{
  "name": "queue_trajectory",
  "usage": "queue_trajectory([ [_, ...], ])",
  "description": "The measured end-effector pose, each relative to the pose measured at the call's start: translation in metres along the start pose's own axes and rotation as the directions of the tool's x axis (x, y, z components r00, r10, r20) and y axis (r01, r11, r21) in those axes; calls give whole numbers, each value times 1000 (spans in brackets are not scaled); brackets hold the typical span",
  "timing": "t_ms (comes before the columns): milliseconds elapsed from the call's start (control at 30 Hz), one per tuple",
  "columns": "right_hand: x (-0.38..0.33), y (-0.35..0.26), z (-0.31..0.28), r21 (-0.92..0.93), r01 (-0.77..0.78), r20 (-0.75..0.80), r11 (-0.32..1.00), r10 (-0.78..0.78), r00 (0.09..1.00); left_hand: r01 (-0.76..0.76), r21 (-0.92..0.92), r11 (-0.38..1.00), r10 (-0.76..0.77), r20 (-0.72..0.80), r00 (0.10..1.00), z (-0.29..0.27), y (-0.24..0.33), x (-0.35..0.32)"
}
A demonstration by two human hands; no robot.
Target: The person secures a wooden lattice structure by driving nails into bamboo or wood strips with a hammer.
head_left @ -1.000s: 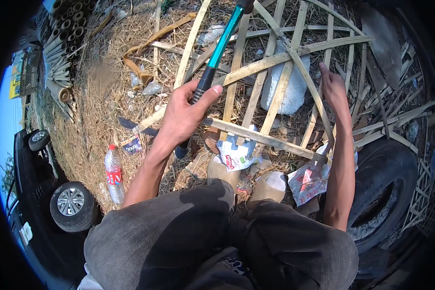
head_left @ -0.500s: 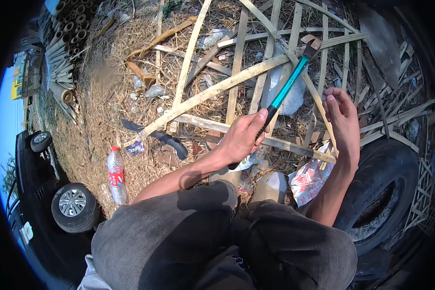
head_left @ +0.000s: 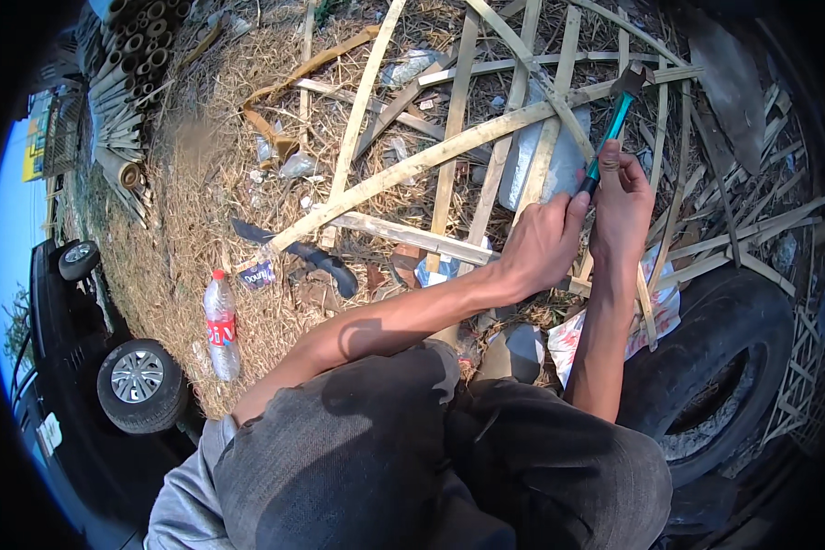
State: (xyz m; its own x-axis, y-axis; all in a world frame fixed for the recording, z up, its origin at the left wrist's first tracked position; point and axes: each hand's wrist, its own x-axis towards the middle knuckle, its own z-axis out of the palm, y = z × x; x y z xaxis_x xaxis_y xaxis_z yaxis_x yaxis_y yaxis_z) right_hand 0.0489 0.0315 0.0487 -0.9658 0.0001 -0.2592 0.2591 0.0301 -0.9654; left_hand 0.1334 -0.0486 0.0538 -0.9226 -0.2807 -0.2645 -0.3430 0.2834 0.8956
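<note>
Crouching, dark trousers [head_left: 339, 449] filling the bottom of the frame; grey sleeve [head_left: 183, 495] at lower left. Both forearms reach up toward right of centre. Left grip [head_left: 548, 240] clenched round the black handle of a hammer [head_left: 621, 117]. Right grip [head_left: 623, 197] just beside it on the right, curled on the same tool, thumb along the shaft. Hammer slants up and right out of the two grips; teal shaft shows above them, head uppermost, near the right end of a long diagonal bamboo strip [head_left: 431, 156]. Cannot tell whether head touches strip.

Lattice of pale strips [head_left: 447, 194] lies crossed on dry grass, beyond and left of the grips; white block [head_left: 527, 156] under it. Printed bag [head_left: 568, 344] partly behind right forearm. Left of centre: black-handled knife [head_left: 328, 267] on the ground, purple packet [head_left: 258, 274] below its blade, clear bottle [head_left: 220, 325], red cap, farther left. Large tyre [head_left: 768, 316] at right edge. Brown strap [head_left: 325, 62] above centre-left.

Farther out: dark vehicle with wheel [head_left: 137, 383], lower left; bamboo poles [head_left: 112, 115] stacked upper left.
</note>
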Motion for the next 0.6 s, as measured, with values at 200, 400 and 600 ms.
queue_trajectory([
  [200, -2, -16, 3, 41, -150, -65, 988, 152, 986, -260, 350, 900, 284, -19, 959, -51, 25, 23],
  [400, 16, -13, -20, -205, -69, -186, 976, 30, 982, -148, 711, 687, 317, -110, 942, -77, 9, 87],
  [600, 23, -21, -14, -328, 117, -161, 937, -177, 971, -167, 582, 796, 317, -166, 934, -67, -13, 89],
])
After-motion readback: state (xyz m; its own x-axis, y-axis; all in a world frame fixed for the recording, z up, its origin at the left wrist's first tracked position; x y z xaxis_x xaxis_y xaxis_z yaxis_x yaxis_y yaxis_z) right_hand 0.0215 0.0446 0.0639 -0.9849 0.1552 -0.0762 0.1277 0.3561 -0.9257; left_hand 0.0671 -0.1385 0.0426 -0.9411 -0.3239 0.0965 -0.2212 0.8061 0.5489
